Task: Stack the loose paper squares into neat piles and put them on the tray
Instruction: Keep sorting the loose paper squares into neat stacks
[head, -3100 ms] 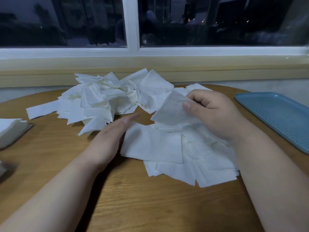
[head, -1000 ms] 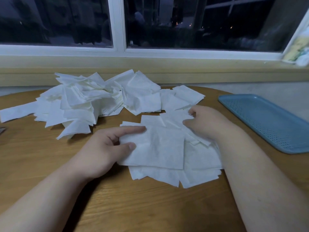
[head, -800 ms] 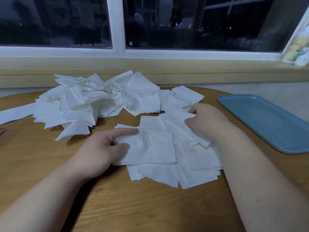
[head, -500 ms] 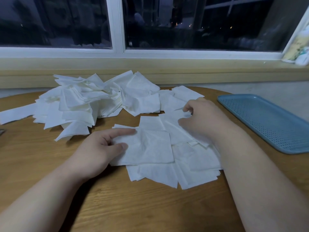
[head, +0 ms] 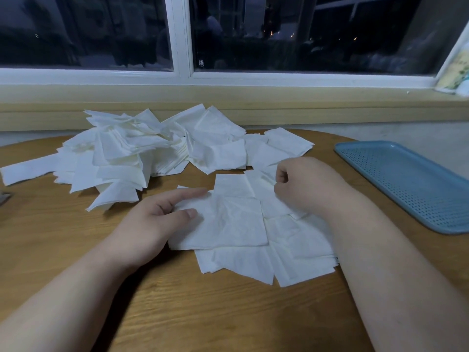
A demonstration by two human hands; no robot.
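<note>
The right hand (head: 302, 186) is curled over the near spread of paper squares (head: 291, 240), fingertips tucked under, so whether it pinches a sheet cannot be told; the left hand (head: 152, 224) grips the left edge of the top square (head: 228, 224), thumb on top. More thin, creased sheets (head: 127, 153) lie heaped farther back on the round wood-grain worktop (head: 228, 313); the perforated blue tray (head: 406, 181) sits right, cut off by the frame.
</note>
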